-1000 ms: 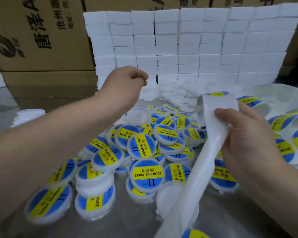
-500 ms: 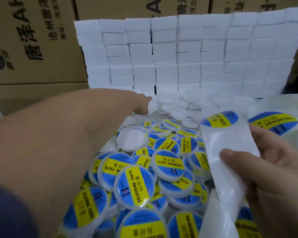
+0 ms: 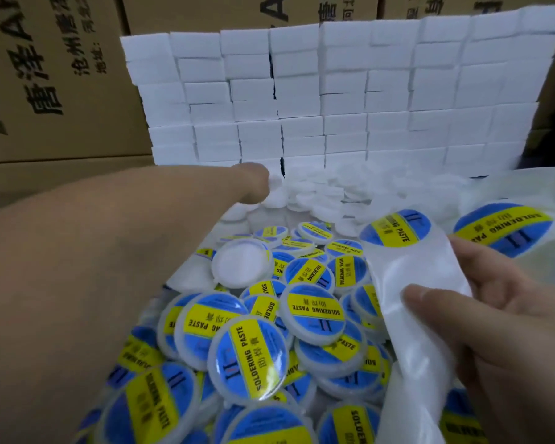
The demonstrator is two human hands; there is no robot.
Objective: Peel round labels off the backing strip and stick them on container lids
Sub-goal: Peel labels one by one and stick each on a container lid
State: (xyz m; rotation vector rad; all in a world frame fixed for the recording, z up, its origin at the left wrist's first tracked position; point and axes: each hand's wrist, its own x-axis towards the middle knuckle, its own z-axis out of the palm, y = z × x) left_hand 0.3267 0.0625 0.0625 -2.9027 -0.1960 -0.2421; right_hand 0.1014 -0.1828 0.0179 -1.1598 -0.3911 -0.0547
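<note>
Labelled lids [image 3: 314, 312] pile left of the right grip [image 3: 494, 315], which pinches the backing strip [image 3: 423, 283] — bare lids [image 3: 321, 193] wait at the left grip [image 3: 253, 184], its fingers hidden.

back: white block wall [image 3: 334, 91] closes it | foot: plain lids [image 3: 327, 193] heaped | near: labelled lids [image 3: 314, 312] overlapping
</note>
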